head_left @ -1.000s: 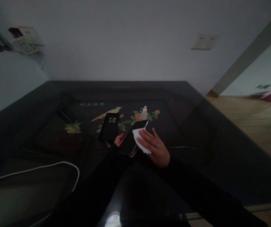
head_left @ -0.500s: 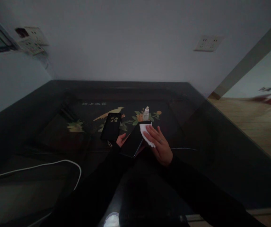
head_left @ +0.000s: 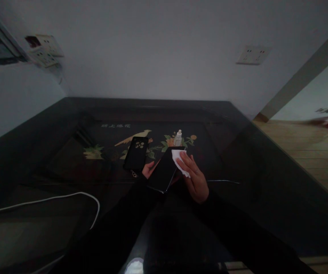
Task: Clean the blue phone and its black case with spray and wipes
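A dark smartphone (head_left: 163,171) lies tilted in my left hand (head_left: 148,169), whose thumb shows along its left edge while the other fingers are mostly hidden beneath. Against the phone's upper right side, my right hand (head_left: 196,179) presses a white wipe (head_left: 179,158) under its fingers. To the left, a black phone case (head_left: 136,153) with round camera cutouts rests on the table, a small chain strap (head_left: 134,174) at its lower end. Just beyond the phone's top edge stands a small clear bottle (head_left: 178,138) with a white cap.
The dark glossy table (head_left: 255,160) carries a bird-and-flower picture. A white cable (head_left: 66,195) curves over its left part. Behind it rises a wall with a socket plate (head_left: 253,55); more sockets (head_left: 47,47) sit at the left corner. Wooden floor (head_left: 303,152) shows at right.
The view has shifted slightly. My hands keep nearly the same pose, with the wipe still on the phone's upper right side; the phone appears turned a little.
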Tool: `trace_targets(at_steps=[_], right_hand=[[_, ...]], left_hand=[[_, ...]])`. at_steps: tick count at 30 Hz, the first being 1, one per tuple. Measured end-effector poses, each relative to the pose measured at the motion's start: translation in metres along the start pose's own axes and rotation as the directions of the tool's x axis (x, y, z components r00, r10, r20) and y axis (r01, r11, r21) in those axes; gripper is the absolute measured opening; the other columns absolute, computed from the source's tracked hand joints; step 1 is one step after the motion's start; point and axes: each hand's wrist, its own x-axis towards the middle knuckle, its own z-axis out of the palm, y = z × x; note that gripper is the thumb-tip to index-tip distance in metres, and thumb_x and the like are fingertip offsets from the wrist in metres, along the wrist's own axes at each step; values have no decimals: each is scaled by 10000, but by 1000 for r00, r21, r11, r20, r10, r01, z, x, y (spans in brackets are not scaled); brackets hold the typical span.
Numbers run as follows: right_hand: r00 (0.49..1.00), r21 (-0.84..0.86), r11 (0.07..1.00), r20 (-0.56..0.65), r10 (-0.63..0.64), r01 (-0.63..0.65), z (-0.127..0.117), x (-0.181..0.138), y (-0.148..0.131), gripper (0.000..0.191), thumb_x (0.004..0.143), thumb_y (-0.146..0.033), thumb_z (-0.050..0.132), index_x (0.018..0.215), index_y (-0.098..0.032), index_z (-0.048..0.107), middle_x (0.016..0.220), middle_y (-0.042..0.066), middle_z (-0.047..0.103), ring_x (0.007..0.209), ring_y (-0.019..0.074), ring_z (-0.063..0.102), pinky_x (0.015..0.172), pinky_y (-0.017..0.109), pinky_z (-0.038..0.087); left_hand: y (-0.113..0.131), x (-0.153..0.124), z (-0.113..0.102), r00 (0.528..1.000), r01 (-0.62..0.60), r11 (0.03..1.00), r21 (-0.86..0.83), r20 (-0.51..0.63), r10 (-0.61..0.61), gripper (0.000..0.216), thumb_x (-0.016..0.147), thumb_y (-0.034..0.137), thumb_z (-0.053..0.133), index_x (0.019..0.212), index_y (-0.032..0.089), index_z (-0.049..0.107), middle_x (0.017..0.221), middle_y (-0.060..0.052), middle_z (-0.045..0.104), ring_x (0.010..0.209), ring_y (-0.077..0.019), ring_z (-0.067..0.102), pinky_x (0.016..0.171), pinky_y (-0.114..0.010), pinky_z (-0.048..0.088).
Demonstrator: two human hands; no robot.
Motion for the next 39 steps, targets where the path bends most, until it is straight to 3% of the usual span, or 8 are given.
trace_targets(at_steps=[5,8,11,13,18,26,33,39], right_hand=[[972,125,982,-168,165,-145,-6,4,1,414,890,-214,301,1297,-254,365,1395,14,315,1283,191,273,1065,431,178],[895,222,919,-239,376,-326,-12,6,4,373,890,-301,313,1194,-194,501,1255,56,506,1170,210,440,1000,384,301],[820,276,836,-205,534,-475,-18,9,11,390,870,-380,343,1025,-143,610,1003,67,648,961,225,569,842,340,421],[823,280,819,-138,551,-501,-21,12,15,388,848,-404,381,924,-130,645,854,47,672,830,214,597,727,303,454],[835,279,807,-31,549,-520,-26,16,19,382,813,-420,434,763,-116,660,641,3,634,590,157,561,521,233,420],[851,239,848,-122,510,-474,-25,14,21,407,851,-399,366,921,-108,642,851,60,667,804,216,587,726,305,438],[949,187,934,-30,314,-304,-28,19,10,322,873,-324,353,1040,-211,604,1075,42,613,1030,191,532,914,326,372],[999,-52,998,8,39,-38,-32,19,5,294,864,-212,356,1063,-205,573,1110,73,574,1070,183,493,975,397,342]], left_hand=[[6,-5,0,951,181,979,91,235,-198,601,748,401,416,1295,175,314,1173,-184,528,1051,-356,516,858,-504,355],[11,-4,-5,919,242,951,192,269,-288,648,756,423,410,1344,268,184,1212,-174,497,1041,-381,513,767,-507,391],[12,0,-10,893,297,912,283,255,-370,677,744,447,430,1345,337,138,1229,-161,484,1011,-417,516,692,-519,404],[9,2,-12,878,332,890,312,242,-412,694,725,473,447,1342,343,158,1241,-157,475,973,-430,529,674,-543,396],[2,2,-10,869,351,883,313,242,-431,677,738,472,426,1350,308,185,1267,-150,450,980,-426,522,697,-564,387],[0,2,-8,912,253,954,162,289,-291,691,750,458,409,1362,303,128,1142,-156,548,922,-403,559,680,-608,368],[-11,-1,-1,839,392,886,246,300,-455,708,716,581,428,1338,384,155,1115,-126,559,839,-350,590,623,-517,409],[-17,0,-8,883,287,903,319,276,-378,644,779,572,331,1353,336,156,1085,-143,582,794,-364,607,610,-531,407]])
